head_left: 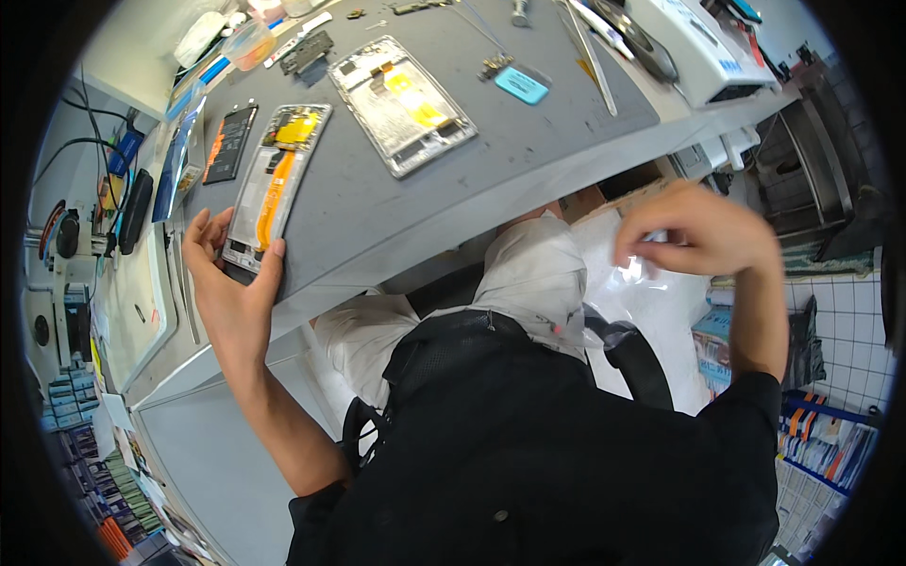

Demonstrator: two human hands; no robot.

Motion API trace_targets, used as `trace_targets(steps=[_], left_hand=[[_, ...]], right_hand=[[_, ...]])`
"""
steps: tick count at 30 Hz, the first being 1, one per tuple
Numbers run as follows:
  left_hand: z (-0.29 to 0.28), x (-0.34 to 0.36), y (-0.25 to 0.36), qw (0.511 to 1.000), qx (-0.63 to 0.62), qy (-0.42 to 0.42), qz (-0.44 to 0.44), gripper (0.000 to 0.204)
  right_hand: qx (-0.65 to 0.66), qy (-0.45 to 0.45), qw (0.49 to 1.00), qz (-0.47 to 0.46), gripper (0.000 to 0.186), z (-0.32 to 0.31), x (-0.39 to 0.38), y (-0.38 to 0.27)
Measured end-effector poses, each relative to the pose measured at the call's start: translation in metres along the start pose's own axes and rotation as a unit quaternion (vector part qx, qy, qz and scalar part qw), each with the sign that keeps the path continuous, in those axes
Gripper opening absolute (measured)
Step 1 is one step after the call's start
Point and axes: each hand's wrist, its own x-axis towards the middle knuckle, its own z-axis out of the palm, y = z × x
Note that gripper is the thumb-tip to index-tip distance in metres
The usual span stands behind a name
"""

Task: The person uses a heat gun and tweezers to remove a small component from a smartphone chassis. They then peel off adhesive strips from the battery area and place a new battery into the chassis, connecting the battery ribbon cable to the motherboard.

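Note:
My left hand [228, 274] grips the lower end of a silver phone housing [253, 222], fingers at its left side and thumb on the right. An orange flex cable [274, 198] runs along it below a yellow patch. Beside it lie a black battery [229, 141] and, farther right, a second opened housing [373, 104] with yellow film. My right hand [689, 231] hangs off the desk's front edge with curled, slightly blurred fingers, over shiny clear plastic [632, 283]; what it holds, if anything, I cannot make out.
The grey mat [528, 141] also carries a blue card [522, 85], long tweezers [599, 85] and small dark parts [307, 52]. A white machine [713, 57] stands at the back right. Cables hang at the left. My lap and a chair are below the desk edge.

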Motion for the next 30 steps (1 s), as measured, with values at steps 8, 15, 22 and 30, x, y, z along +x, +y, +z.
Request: trace_targets(steps=[8,15,22,30], left_hand=[[0.004,0.008,-0.009,0.998,0.051,0.022,0.029,0.077],[0.004,0.008,-0.010,0.997,0.069,0.021,0.021,0.077],[0.002,0.002,-0.005,0.997,0.068,0.026,0.011,0.084],[0.003,-0.006,0.011,0.998,0.045,0.037,-0.002,0.091]], right_hand=[[-0.194,0.201,0.957,0.073,0.033,0.128,0.085,0.192],[-0.149,0.335,0.923,0.118,0.039,0.207,0.192,0.229],[-0.182,0.336,0.923,-0.039,0.039,0.206,0.291,0.220],[-0.176,0.173,0.956,-0.158,0.038,0.187,0.270,0.181]])
